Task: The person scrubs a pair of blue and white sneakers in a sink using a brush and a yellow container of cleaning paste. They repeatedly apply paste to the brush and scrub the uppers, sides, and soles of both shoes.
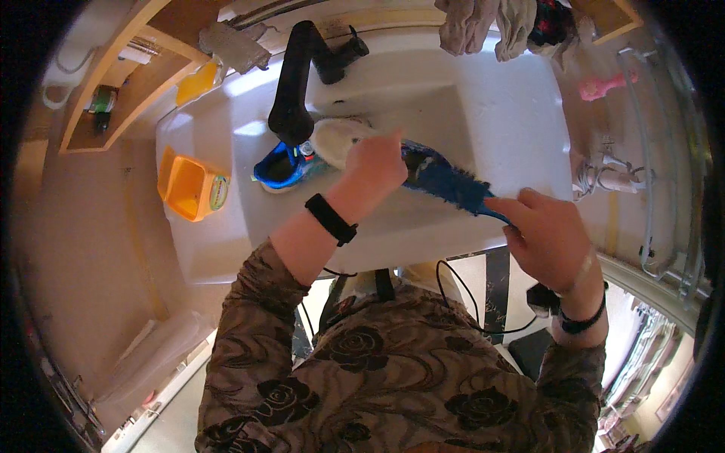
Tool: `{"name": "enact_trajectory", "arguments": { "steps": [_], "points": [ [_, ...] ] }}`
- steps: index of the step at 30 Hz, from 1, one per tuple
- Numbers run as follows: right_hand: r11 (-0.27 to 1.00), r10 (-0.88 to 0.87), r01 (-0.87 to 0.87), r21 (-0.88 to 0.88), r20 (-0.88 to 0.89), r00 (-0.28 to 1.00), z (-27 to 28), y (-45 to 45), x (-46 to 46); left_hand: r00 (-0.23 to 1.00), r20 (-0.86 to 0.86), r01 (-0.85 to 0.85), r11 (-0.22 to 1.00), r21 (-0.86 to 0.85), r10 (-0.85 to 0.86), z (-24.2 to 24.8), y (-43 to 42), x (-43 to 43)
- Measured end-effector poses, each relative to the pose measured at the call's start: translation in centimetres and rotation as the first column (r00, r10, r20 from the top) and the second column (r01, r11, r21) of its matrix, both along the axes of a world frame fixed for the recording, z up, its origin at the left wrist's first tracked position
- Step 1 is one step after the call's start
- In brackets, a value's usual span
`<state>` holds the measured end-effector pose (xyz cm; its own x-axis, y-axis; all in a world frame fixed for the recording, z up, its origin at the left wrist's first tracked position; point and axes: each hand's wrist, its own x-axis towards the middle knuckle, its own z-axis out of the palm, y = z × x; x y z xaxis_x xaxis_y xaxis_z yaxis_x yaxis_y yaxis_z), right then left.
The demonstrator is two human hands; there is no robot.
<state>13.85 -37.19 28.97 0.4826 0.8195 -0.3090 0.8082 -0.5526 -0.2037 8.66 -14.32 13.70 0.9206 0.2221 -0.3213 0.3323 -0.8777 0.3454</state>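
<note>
My left hand point(376, 161) is closed around a shoe with a pale sole point(335, 140), held over the white sink point(362, 226). Much of that shoe is covered by my fingers. In my right hand point(549, 235) is the handle of a blue scrubbing brush point(453, 184), its head reaching left towards my left hand. Whether the bristles touch the shoe I cannot tell; the dark area beside my left knuckles is unclear. A second, blue shoe point(278, 167) rests upright in the sink at the left, under the black faucet point(291, 102).
An orange plastic container point(192, 187) stands on the sink's left ledge. Wooden shelving point(136, 85) juts in at upper left, near a yellow packet point(197, 84). Cloths point(470, 25) hang at the back right. A pink brush point(606, 86) and metal rails point(651, 158) are along the right wall.
</note>
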Motion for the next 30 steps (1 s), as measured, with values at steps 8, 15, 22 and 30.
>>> {"name": "enact_trajectory", "arguments": {
  "steps": [8, 15, 22, 30],
  "points": [
    [0.929, 0.343, -0.354, -0.104, -0.109, 0.933, -16.9, 9.8, 0.9, 0.945, -0.164, -0.303, 0.946, -0.113, 0.283, -4.5, -1.3, -4.2],
    [0.851, 0.524, -0.52, 0.075, -0.056, 0.85, -19.6, 9.2, 3.8, 0.994, 0.013, -0.106, 0.986, -0.13, 0.108, -8.7, 4.5, -10.5],
    [0.872, 0.49, -0.488, 0.048, -0.055, 0.87, -22.7, 10.5, 3.1, 0.979, -0.137, -0.158, 0.987, -0.038, 0.152, -12.0, 7.0, -13.6],
    [0.817, 0.555, -0.547, 0.18, 0.007, 0.832, -22.8, 11.8, 2.2, 0.961, -0.236, -0.061, 0.94, 0.337, 0.147, -13.1, 6.2, -11.9]
  ]
}}
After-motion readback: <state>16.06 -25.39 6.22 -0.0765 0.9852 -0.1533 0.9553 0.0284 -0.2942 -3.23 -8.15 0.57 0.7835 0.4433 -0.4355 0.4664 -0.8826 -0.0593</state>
